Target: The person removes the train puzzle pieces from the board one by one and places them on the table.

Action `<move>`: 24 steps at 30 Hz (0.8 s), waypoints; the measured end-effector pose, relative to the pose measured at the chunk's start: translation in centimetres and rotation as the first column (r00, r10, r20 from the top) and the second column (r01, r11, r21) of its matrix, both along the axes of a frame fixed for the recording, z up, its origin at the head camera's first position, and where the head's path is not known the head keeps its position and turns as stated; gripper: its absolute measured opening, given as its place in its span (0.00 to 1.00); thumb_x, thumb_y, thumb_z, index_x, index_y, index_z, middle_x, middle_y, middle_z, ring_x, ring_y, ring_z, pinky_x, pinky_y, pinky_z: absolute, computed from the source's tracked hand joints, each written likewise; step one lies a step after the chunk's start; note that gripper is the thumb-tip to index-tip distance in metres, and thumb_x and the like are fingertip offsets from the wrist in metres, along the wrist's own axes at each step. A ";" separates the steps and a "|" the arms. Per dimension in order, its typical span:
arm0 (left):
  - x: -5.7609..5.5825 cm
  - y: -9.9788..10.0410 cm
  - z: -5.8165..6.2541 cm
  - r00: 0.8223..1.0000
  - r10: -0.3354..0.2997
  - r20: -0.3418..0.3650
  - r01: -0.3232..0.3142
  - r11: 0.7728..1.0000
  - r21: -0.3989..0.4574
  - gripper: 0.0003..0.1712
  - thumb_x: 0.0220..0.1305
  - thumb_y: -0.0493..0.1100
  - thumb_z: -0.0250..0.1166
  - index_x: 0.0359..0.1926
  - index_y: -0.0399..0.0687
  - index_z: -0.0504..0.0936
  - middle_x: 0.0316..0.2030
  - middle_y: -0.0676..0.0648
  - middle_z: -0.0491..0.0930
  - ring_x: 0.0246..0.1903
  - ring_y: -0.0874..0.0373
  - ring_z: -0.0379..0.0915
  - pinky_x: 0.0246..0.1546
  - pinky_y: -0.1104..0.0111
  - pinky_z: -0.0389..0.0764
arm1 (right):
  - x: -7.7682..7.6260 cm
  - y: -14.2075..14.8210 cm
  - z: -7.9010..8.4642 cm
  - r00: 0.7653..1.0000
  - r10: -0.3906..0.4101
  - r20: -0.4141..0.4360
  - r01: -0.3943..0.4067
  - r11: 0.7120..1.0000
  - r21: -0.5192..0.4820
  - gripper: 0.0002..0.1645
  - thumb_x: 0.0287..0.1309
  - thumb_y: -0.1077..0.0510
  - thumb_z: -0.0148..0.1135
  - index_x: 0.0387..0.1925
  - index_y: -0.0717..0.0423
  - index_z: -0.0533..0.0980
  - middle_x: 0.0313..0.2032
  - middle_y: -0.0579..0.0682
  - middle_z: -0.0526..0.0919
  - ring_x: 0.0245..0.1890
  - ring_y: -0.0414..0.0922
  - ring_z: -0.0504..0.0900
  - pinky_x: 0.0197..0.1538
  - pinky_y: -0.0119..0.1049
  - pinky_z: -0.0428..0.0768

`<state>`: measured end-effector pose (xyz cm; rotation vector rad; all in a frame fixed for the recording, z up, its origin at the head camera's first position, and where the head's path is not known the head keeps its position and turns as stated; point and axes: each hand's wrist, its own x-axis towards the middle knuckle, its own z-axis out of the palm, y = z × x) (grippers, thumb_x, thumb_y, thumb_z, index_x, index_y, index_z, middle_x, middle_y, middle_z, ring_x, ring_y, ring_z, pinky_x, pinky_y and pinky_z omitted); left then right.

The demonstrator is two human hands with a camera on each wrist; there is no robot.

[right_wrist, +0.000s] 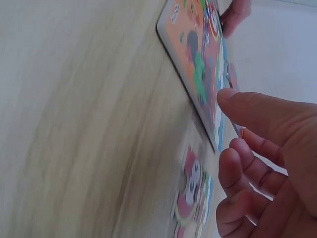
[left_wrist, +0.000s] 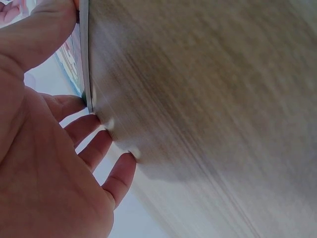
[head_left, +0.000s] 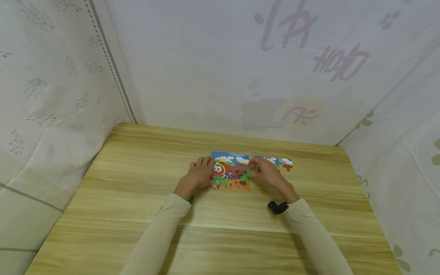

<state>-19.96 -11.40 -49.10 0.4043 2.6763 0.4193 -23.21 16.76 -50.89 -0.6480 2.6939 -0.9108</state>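
A jigsaw puzzle board (head_left: 229, 185) with a red train picture lies on the wooden table. My left hand (head_left: 199, 173) rests at its left side. In the left wrist view the thumb and index finger touch the board's edge, and the other fingertips meet the tabletop. Over the board's right edge, my right hand (head_left: 269, 175) pinches a puzzle piece (right_wrist: 233, 77) between thumb and index finger. Most of that piece is hidden behind the thumb in the right wrist view.
Loose puzzle pieces (head_left: 287, 164) lie right of the board, some partly behind the right hand; pieces with eyes (right_wrist: 190, 188) show in the right wrist view. Wood-grain table (head_left: 227, 236) surrounds the board. Printed curtains (head_left: 192, 76) hang behind the table and along both sides.
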 end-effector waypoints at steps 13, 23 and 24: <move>0.0 0.0 0.1 1.000 -0.004 0.003 0.004 1.000 0.000 0.64 0.54 0.58 0.74 0.78 0.39 0.45 0.77 0.38 0.45 0.75 0.40 0.41 0.68 0.46 0.53 | -0.7 4.0 0.2 0.999 0.012 0.043 -0.011 1.000 -0.021 0.21 0.59 0.58 0.70 0.53 0.56 0.76 0.41 0.50 0.78 0.29 0.43 0.77 0.30 0.37 0.76; 0.0 0.0 0.1 1.000 -0.002 0.009 0.002 1.000 0.007 0.63 0.54 0.57 0.74 0.78 0.39 0.46 0.77 0.37 0.45 0.75 0.40 0.41 0.69 0.46 0.53 | -0.5 7.0 -0.3 1.000 -0.002 0.030 0.002 1.000 -0.023 0.23 0.58 0.61 0.70 0.54 0.61 0.76 0.38 0.51 0.80 0.28 0.42 0.76 0.30 0.34 0.75; 0.1 0.0 0.2 1.000 0.000 0.009 0.000 1.000 0.012 0.63 0.54 0.57 0.74 0.78 0.39 0.46 0.76 0.37 0.45 0.74 0.40 0.41 0.68 0.46 0.53 | -0.5 7.2 -0.4 0.999 -0.004 0.032 0.005 1.000 -0.028 0.22 0.57 0.61 0.71 0.53 0.61 0.76 0.38 0.51 0.80 0.29 0.42 0.77 0.31 0.34 0.76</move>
